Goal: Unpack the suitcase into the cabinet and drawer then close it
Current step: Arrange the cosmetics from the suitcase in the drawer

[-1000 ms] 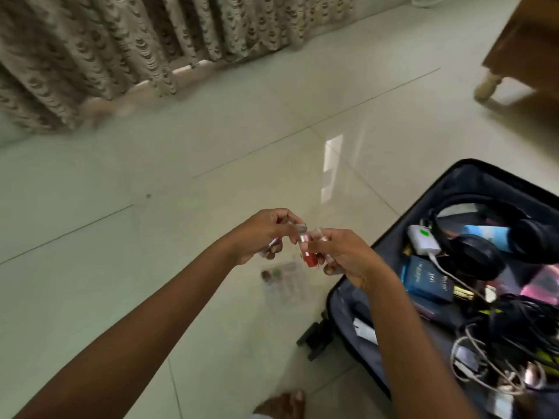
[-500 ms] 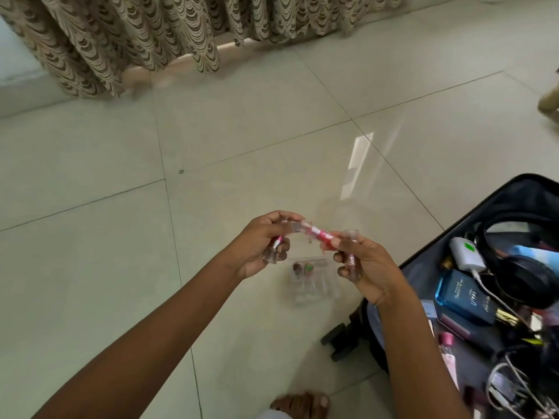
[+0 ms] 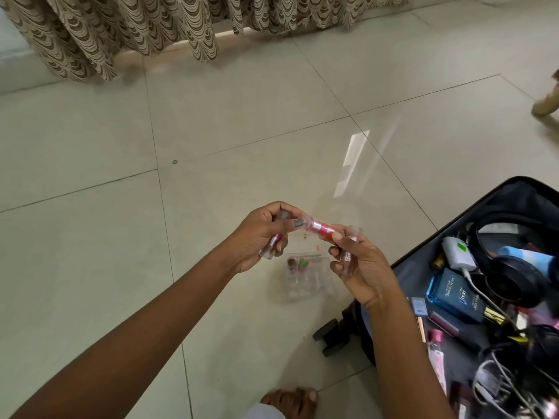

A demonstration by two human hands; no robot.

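While the suitcase lay open on the floor, crammed with things, the left hand and right hand each gripped cosmetic tubes just beside it; unpacking seemed barely begun, closing undone.

Suitcase partly beyond right edge

Bare forearms, left hand with grey-painted thumbnail (glossy), bare foot, pale hem

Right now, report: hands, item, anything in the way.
Left hand and right hand pinch one red tube between them. Left also grips pink tube, right a clear tube. Suitcase open, full. Clear case on floor.
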